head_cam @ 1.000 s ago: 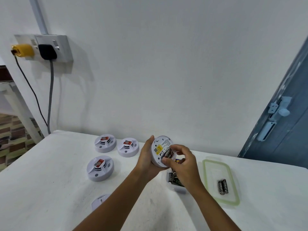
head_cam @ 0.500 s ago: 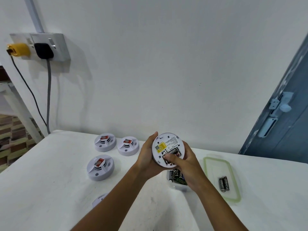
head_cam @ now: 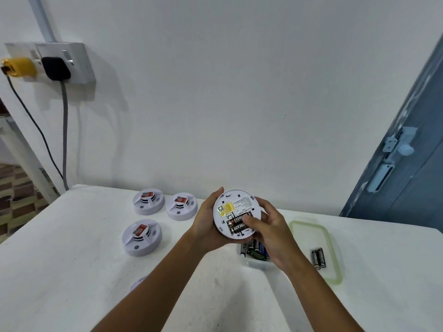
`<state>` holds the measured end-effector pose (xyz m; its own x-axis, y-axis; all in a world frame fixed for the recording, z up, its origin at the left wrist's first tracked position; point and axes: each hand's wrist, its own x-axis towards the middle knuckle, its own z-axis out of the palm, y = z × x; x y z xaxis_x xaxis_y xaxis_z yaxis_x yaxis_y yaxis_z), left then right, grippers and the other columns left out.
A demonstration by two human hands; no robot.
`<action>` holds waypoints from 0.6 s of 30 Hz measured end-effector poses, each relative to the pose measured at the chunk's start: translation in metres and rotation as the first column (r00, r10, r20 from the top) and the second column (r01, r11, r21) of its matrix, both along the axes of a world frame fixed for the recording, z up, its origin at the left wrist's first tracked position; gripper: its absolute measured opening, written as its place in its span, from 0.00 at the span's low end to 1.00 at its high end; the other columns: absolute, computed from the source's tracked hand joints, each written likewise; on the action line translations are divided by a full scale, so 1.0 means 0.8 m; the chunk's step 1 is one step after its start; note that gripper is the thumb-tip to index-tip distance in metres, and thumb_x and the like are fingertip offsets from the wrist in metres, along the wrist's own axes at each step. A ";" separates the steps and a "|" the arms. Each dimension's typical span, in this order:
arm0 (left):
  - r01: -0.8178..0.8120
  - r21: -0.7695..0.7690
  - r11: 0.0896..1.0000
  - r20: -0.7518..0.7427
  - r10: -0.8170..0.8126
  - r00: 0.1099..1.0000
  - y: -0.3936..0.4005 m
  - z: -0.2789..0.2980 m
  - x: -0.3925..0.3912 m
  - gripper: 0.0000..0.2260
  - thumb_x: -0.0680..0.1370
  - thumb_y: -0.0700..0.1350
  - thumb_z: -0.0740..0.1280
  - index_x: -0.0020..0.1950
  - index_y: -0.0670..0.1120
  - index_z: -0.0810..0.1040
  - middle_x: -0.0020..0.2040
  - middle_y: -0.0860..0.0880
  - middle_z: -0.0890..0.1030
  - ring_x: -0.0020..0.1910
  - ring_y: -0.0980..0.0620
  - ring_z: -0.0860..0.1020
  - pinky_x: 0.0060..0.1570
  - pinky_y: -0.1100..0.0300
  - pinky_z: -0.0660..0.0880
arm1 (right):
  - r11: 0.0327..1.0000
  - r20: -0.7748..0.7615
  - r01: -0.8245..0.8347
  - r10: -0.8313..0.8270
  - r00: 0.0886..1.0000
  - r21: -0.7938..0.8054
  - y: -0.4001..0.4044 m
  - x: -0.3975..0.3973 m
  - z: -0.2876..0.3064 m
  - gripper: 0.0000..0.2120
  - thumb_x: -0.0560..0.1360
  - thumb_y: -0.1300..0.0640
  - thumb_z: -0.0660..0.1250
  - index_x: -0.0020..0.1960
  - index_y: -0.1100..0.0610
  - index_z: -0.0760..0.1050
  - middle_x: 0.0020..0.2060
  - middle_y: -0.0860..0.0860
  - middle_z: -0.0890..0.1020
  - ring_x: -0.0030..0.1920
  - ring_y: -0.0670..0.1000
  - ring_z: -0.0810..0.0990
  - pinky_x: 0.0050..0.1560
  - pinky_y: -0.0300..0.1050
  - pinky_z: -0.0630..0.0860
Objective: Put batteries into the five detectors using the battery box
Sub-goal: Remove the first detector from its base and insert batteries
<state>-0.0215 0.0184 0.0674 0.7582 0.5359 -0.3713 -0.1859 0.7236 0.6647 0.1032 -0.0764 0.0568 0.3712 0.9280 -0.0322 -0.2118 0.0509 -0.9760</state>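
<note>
Both hands hold up a round white detector [head_cam: 236, 207], its back with a yellow label facing me. My left hand [head_cam: 205, 224] grips its left rim. My right hand [head_cam: 271, 232] wraps the right rim, thumb pressing on two black batteries [head_cam: 236, 225] seated in its compartment. Below it sits the clear battery box [head_cam: 254, 256] with several batteries, partly hidden by my right wrist. Three white detectors lie face up on the table: two at the back [head_cam: 148, 201] [head_cam: 181, 206] and one nearer [head_cam: 141, 237]. Another detector [head_cam: 138, 282] peeks out beside my left forearm.
The box's green-rimmed lid [head_cam: 333, 276] lies to the right with two loose black batteries [head_cam: 318, 258] on it. A white table [head_cam: 60, 271] stands against a white wall. A wall socket [head_cam: 61, 62] with plugs and cables is upper left; a blue door [head_cam: 407, 168] stands at right.
The detector rose slightly and turned its back squarely to me. My right hand moved from fingertips at the compartment to gripping the right rim, thumb pressed on the batteries.
</note>
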 end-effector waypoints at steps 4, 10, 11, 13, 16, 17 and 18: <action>-0.015 -0.007 1.000 -0.003 0.014 1.000 0.004 -0.006 -0.002 0.26 0.78 0.62 0.57 0.53 0.42 0.83 0.54 0.37 0.82 0.51 0.37 0.79 0.49 0.45 0.75 | 0.998 -0.018 0.049 -0.050 0.999 -0.048 -0.001 0.006 0.000 0.12 0.77 0.58 0.66 0.60 0.51 0.76 0.51 0.54 0.84 0.52 0.56 0.83 0.54 0.54 0.79; -0.095 -0.010 0.995 0.000 0.095 0.995 0.009 -0.024 -0.011 0.25 0.78 0.61 0.57 0.54 0.43 0.83 0.54 0.38 0.82 0.54 0.36 0.77 0.52 0.42 0.72 | 0.984 -0.069 0.138 -0.146 0.987 -0.109 -0.022 0.024 -0.004 0.10 0.78 0.59 0.65 0.58 0.57 0.76 0.49 0.57 0.82 0.46 0.55 0.82 0.46 0.46 0.81; -0.115 0.004 0.993 -0.006 0.115 0.993 0.010 -0.026 -0.016 0.24 0.78 0.61 0.58 0.53 0.44 0.84 0.55 0.38 0.82 0.55 0.36 0.76 0.54 0.41 0.71 | 0.985 -0.062 0.130 -0.138 0.989 -0.117 -0.023 0.023 -0.006 0.09 0.78 0.60 0.65 0.58 0.58 0.76 0.48 0.57 0.82 0.45 0.55 0.82 0.45 0.45 0.80; -0.138 0.023 0.990 -0.006 0.138 0.990 0.011 -0.030 -0.029 0.24 0.78 0.61 0.57 0.52 0.45 0.85 0.56 0.39 0.82 0.55 0.37 0.76 0.54 0.42 0.70 | 0.986 -0.046 0.110 -0.117 0.992 -0.128 -0.022 0.016 -0.009 0.08 0.77 0.60 0.65 0.56 0.57 0.76 0.48 0.57 0.82 0.45 0.54 0.82 0.47 0.47 0.79; -0.188 0.028 0.982 0.003 0.188 0.982 0.011 -0.030 -0.062 0.23 0.78 0.60 0.58 0.48 0.46 0.86 0.53 0.40 0.83 0.52 0.37 0.77 0.52 0.44 0.71 | 0.986 0.012 0.084 -0.083 0.996 -0.147 -0.012 -0.012 -0.012 0.07 0.76 0.60 0.66 0.54 0.55 0.78 0.45 0.55 0.84 0.43 0.53 0.82 0.48 0.50 0.79; -0.201 0.040 0.979 0.001 0.201 0.980 0.012 -0.028 -0.071 0.22 0.78 0.60 0.59 0.48 0.47 0.86 0.52 0.41 0.83 0.52 0.37 0.77 0.52 0.44 0.71 | 0.987 0.060 0.076 -0.068 0.996 -0.143 -0.009 -0.020 -0.013 0.07 0.76 0.61 0.67 0.53 0.55 0.78 0.44 0.54 0.84 0.43 0.52 0.82 0.44 0.47 0.78; -0.225 0.032 0.974 -0.008 0.225 0.974 0.012 -0.030 -0.088 0.21 0.76 0.60 0.60 0.48 0.47 0.85 0.53 0.41 0.82 0.52 0.37 0.77 0.52 0.44 0.71 | 0.989 0.112 0.045 -0.029 0.993 -0.141 -0.005 -0.035 -0.016 0.07 0.75 0.62 0.68 0.52 0.55 0.78 0.44 0.54 0.84 0.42 0.52 0.82 0.41 0.43 0.78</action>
<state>-0.0919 0.0283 0.0438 0.6126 0.7035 -0.3602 -0.3338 0.6434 0.6889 0.0752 -0.0804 0.0442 0.4135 0.9025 -0.1206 -0.1042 -0.0847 -0.9909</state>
